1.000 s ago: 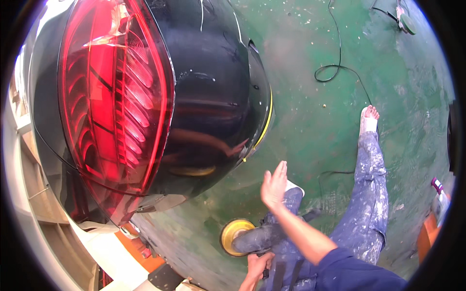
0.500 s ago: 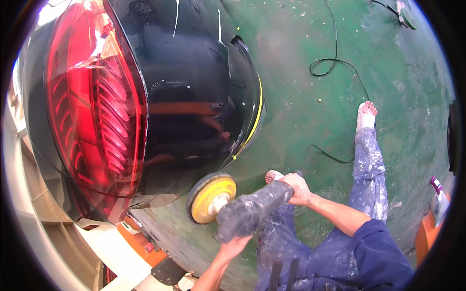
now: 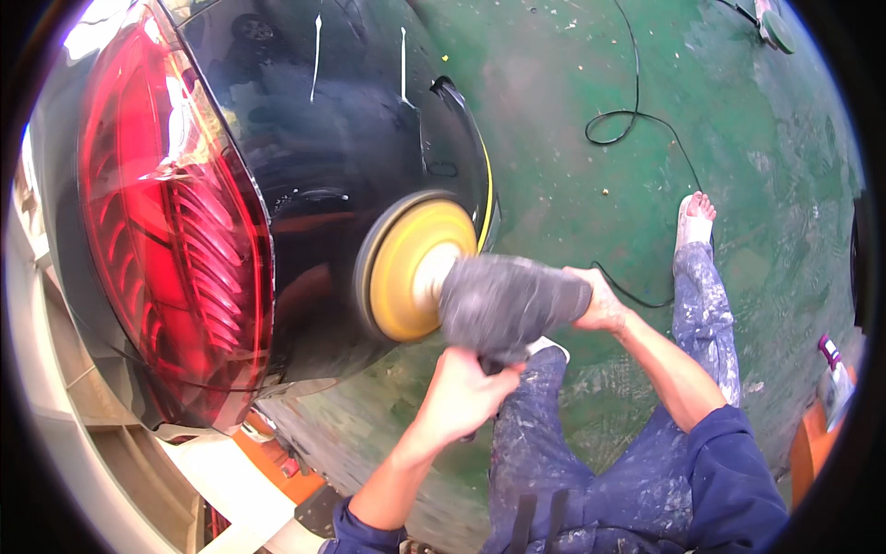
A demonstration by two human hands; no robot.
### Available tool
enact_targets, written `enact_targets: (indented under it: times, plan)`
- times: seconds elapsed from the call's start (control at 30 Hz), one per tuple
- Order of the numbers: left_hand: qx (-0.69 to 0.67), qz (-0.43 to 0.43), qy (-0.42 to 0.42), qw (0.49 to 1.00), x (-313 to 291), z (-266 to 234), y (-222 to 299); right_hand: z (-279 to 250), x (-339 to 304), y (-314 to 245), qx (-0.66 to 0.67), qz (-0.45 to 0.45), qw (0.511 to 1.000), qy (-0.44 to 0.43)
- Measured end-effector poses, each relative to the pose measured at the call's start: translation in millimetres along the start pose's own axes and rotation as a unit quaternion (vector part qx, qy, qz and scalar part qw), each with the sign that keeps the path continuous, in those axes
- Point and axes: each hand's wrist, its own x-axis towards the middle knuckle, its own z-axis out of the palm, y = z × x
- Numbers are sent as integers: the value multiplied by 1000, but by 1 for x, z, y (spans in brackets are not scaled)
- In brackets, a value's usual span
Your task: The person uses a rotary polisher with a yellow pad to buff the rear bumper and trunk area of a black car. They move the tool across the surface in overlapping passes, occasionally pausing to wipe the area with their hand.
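I hold a black power polisher (image 3: 512, 300) in front of a car's glossy black rear bumper (image 3: 309, 249). My left hand (image 3: 461, 397) is closed round the handle under the tool's head. Behind it, my right hand (image 3: 602, 300) wraps the back end of the body. The polisher's round yellow pad (image 3: 401, 277) faces the bumper, near its lower corner; it looks blurred, and whether it touches the paint I cannot tell. To the left of the pad is a red tail light (image 3: 180, 249). White streaks (image 3: 404, 65) run on the paint, and a yellow strip (image 3: 488, 180) follows the bumper's edge.
A black cable (image 3: 637, 83) loops over the green floor (image 3: 544, 138) and passes my outstretched foot (image 3: 697, 217). Another tool with a round green disc (image 3: 777, 34) lies at the far right. A purple-capped bottle (image 3: 835, 369) stands by an orange box (image 3: 808, 448) at the right edge.
Both hands have raised the polisher up and away from me, bringing its pad from below the bumper's corner to in front of the black panel. The view has shifted slightly.
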Motion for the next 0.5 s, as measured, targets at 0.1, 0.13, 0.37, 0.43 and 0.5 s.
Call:
enact_targets:
  times: [0.1, 0.13, 0.37, 0.43, 0.5]
  plan:
    - [-75, 37, -34, 996, 12, 1, 18, -11, 12, -6, 3, 55, 998, -13]
    - [-66, 34, -21, 997, 9, 0, 16, -11, 14, -5, 5, 57, 998, -19]
    - [37, 22, 36, 998, -21, -8, -112, 78, -20, 50, -67, -40, 997, -12]
    - [27, 55, 55, 997, -24, -11, -172, 96, -22, 56, -93, -72, 993, -19]
    - [52, 63, 75, 994, -20, -7, -210, 103, -18, 72, -101, -96, 990, -32]
